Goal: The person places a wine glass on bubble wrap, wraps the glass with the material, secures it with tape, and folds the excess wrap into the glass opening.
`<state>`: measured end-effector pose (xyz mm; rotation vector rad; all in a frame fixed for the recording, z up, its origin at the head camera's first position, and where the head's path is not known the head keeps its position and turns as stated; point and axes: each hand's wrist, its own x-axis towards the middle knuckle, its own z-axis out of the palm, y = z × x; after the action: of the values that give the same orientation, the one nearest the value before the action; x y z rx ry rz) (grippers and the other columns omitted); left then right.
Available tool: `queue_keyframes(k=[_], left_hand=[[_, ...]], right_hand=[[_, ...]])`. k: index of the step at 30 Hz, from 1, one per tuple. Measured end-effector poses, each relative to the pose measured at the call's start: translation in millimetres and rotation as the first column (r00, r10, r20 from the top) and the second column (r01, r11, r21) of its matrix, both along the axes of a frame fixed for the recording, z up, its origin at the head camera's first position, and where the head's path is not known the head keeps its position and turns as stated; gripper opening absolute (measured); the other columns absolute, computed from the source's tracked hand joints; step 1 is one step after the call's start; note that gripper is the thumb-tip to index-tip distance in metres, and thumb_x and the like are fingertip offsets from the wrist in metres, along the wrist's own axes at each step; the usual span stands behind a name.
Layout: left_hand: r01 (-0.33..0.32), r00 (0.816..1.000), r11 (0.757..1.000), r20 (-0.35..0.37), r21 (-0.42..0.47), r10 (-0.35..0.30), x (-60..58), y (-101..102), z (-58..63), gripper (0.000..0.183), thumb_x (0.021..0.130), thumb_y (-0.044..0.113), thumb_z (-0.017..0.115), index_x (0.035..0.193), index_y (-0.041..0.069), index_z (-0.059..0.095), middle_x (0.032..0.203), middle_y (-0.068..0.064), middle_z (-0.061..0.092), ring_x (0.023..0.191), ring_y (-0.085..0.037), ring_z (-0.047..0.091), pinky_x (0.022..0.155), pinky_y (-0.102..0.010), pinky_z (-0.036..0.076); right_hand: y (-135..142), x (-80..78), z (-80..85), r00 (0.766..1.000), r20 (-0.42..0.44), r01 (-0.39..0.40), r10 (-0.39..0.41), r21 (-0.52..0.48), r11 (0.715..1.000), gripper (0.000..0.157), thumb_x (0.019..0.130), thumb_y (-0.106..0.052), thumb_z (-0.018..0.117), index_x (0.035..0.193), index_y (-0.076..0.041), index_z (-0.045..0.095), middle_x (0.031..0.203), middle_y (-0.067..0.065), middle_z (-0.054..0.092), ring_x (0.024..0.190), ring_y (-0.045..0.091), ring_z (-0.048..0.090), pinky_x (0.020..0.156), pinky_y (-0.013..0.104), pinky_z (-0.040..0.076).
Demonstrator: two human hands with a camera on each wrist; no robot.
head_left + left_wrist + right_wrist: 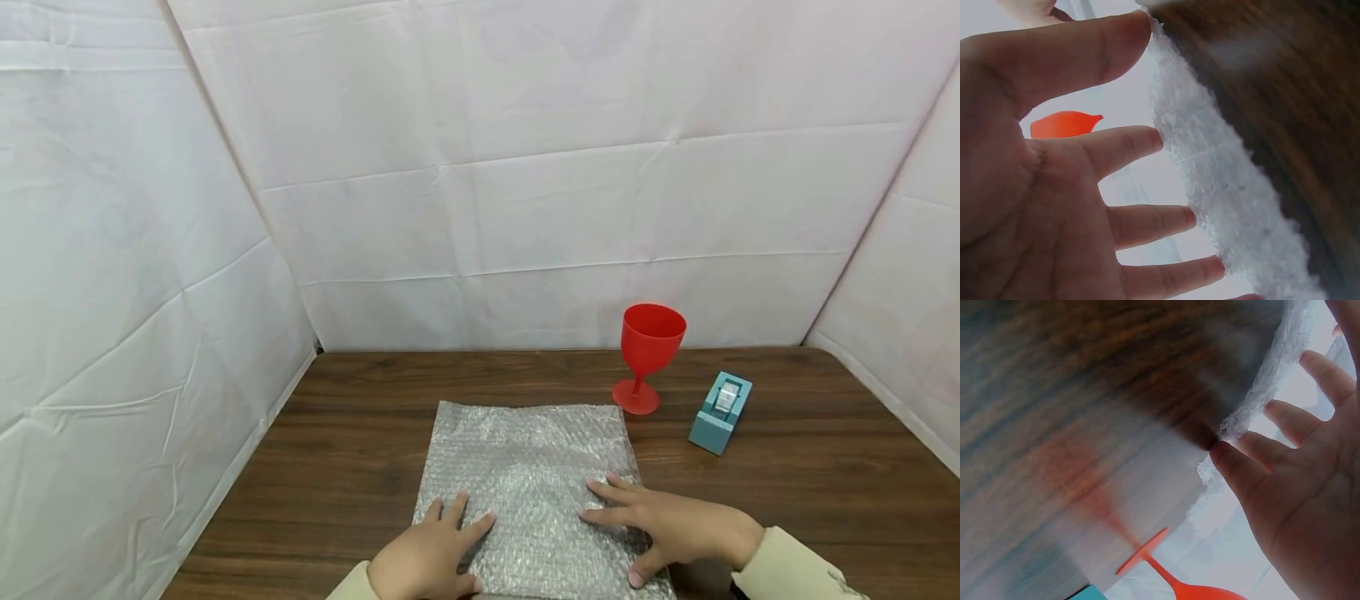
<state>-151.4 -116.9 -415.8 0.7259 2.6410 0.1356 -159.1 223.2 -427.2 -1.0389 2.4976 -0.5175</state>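
Observation:
A sheet of clear bubble wrap, possibly a bag, lies flat on the dark wooden table in the head view. My left hand rests on its near left part with fingers spread. On its right side lies my right hand, fingers also spread and straight. In the left wrist view the left fingertips touch the bubble wrap. The right wrist view has the right hand with its fingertips on the wrap's edge. Neither hand grips anything.
A red plastic goblet stands upright behind the wrap's far right corner. To its right sits a teal tape dispenser with a clear roll. White cloth walls border the wooden table at the back and both sides.

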Motion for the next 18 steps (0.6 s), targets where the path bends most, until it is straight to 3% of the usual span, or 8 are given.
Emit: queue_keyframes(k=[13,18], left_hand=[[-0.006,1.0,1.0,-0.028,-0.008,0.006,2.6,4.1,-2.0,0.069,0.083,0.05,0.068,0.145,0.034,0.042,0.154,-0.016,0.032,0.134,-0.047,0.037,0.084,-0.059,0.051],[-0.03,0.999,1.0,0.017,0.01,0.029,3.7,3.7,-1.0,0.069,0.084,0.052,0.066,0.146,0.034,0.04,0.156,-0.015,0.028,0.137,-0.047,0.032,0.087,-0.062,0.048]], right_hand=[[3.4,-4.5,-0.1,0.998,0.057,0.024,-0.022,-0.025,0.999,0.08,0.073,-0.053,0.07,0.145,-0.034,0.042,0.158,0.009,0.026,0.14,0.05,0.02,0.103,0.057,0.039],[5.0,-3.3,-2.4,0.995,0.084,0.05,-0.044,-0.073,0.996,0.08,0.073,-0.052,0.07,0.145,-0.032,0.043,0.158,0.009,0.026,0.141,0.049,0.018,0.105,0.054,0.039]])
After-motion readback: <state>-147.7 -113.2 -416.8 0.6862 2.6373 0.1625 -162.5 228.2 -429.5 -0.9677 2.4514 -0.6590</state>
